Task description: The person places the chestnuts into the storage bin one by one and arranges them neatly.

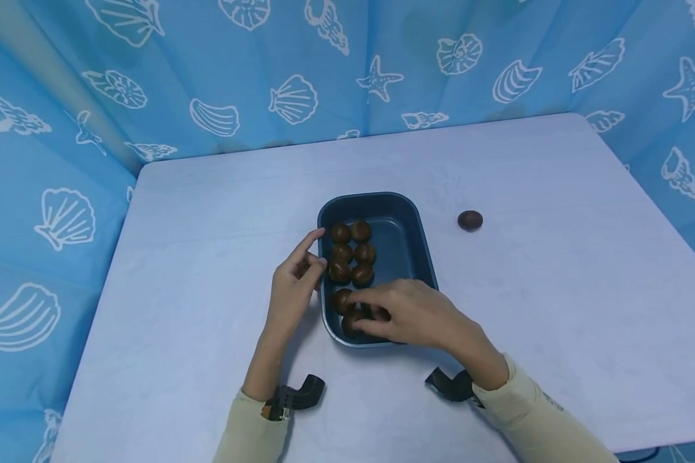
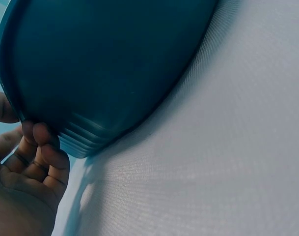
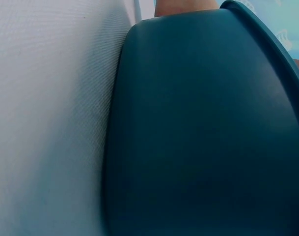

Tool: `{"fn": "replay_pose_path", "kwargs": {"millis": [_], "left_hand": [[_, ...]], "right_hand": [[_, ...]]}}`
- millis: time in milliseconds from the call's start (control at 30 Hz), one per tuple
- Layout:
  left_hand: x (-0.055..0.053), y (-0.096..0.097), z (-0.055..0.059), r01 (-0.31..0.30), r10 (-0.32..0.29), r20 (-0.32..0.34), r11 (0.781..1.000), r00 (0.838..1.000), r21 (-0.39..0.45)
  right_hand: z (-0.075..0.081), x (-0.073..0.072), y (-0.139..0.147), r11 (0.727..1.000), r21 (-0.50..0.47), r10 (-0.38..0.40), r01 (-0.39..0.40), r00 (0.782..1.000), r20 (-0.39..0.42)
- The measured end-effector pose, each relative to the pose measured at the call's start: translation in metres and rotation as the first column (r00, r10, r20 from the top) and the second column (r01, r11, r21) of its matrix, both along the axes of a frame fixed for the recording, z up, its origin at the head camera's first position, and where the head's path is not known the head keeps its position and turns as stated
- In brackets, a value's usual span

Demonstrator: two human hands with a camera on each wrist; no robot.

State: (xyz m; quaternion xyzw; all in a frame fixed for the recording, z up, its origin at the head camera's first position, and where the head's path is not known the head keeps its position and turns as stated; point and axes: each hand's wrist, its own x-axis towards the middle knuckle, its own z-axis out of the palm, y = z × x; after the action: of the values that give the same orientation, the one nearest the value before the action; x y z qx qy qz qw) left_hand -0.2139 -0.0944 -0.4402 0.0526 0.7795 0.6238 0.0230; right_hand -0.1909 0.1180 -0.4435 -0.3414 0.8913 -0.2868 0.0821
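A dark blue rectangular tray [image 1: 402,235] holds several shiny chestnut-like brown balls [image 1: 364,253], in two columns along its left side. My left hand [image 1: 292,283] grips the tray's left rim; in the left wrist view, its thumb and curled fingers meet at the rim. Over the tray's near end reaches my right hand [image 1: 417,315], with thumb and forefinger bent around a brown ball [image 1: 352,323] at the near left corner. Its other fingers are partly hidden. The right wrist view shows mostly the tray's outer wall [image 3: 203,123].
One dark brown oval ball [image 1: 470,220] lies on the white tablecloth [image 1: 556,289], right of the tray. A blue curtain [image 1: 417,77] with white shell prints hangs behind the table and along its sides. Black wrist devices [image 1: 304,392] sit at both cuffs.
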Motion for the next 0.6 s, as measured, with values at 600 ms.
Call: {"fn": "replay_pose_path", "kwargs": {"millis": [600], "left_hand": [[-0.001, 0.001, -0.002, 0.001, -0.001, 0.005, 1.0, 1.0, 0.003]], "right_hand": [[-0.003, -0.005, 0.025, 0.853, -0.501, -0.216, 0.145, 0.972, -0.088]]}}
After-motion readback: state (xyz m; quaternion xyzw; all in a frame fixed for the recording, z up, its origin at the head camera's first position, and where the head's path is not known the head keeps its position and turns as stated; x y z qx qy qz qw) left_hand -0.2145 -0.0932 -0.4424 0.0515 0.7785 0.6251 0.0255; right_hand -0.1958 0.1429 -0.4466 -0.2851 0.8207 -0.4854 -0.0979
